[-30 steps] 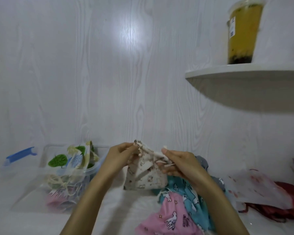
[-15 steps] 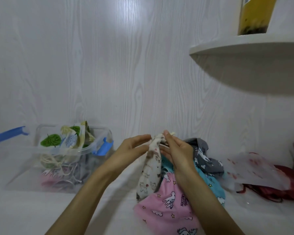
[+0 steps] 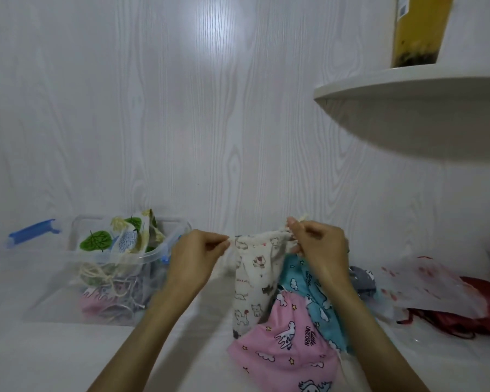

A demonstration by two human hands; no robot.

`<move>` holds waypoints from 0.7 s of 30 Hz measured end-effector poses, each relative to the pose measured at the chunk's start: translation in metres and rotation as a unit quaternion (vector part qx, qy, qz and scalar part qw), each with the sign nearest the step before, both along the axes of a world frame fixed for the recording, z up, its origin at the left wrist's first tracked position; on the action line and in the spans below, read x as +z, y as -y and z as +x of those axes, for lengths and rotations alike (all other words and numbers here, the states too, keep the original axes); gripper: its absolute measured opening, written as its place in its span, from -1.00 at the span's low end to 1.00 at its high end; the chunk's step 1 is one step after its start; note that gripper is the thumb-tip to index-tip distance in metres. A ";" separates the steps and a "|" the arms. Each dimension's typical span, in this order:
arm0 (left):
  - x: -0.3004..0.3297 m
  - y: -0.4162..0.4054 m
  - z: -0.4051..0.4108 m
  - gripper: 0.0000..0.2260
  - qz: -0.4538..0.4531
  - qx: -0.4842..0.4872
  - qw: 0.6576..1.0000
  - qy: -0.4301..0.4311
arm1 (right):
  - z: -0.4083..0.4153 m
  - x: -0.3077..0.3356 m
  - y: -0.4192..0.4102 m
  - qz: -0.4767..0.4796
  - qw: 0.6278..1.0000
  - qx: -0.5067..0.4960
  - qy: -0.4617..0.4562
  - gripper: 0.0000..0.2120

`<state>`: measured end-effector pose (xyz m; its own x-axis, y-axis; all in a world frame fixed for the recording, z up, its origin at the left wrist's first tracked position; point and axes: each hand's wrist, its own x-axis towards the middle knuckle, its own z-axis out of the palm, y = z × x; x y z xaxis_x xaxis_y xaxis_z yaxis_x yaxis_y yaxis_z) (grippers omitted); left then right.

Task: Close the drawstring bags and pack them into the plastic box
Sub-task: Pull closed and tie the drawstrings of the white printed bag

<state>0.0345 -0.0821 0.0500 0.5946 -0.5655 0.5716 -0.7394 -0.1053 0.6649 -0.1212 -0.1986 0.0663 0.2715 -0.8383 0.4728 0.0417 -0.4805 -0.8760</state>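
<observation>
A cream drawstring bag with small cat prints hangs upright over the white table. My left hand pinches the left end of its mouth. My right hand pinches the right end, where the cord comes out. Under it lie a pink unicorn bag, a blue bag and a grey bag. The clear plastic box stands at the left with several bags inside, a leaf-print bag on top.
A blue-clipped lid leans behind the box. A white plastic sheet and red fabric lie at the right. A white shelf with a yellow jar juts out above right. The wall stands close behind.
My hands have moved apart, spreading the cream bag's mouth wider between them; half a second ago they were pressed together at its gathered top. The view tilted slightly.
</observation>
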 end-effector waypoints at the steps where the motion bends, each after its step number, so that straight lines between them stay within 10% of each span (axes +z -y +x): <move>1: 0.002 -0.002 0.004 -0.85 -0.003 0.030 0.999 0.037 | -0.008 0.002 0.007 -0.025 0.999 -0.033 -0.016 -0.81; 10: 0.016 -0.017 0.016 -0.86 -0.003 0.163 0.975 0.151 | -0.052 -0.001 0.050 -0.010 0.984 -0.171 -0.047 -0.76; 16: 0.014 -0.017 0.016 -0.86 0.022 0.132 0.983 0.122 | -0.058 0.003 0.048 0.022 0.941 -0.074 -0.331 -0.70; 21: 0.016 -0.017 0.016 -0.87 0.058 0.105 0.987 0.107 | -0.046 0.019 0.021 -0.127 0.924 -0.148 -0.328 -0.74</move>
<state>0.0503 -0.0652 0.0661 0.5789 -0.5112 0.6352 -0.8150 -0.3383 0.4705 -0.1674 -0.2194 0.0851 0.3454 -0.8070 0.4790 -0.6253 -0.5785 -0.5238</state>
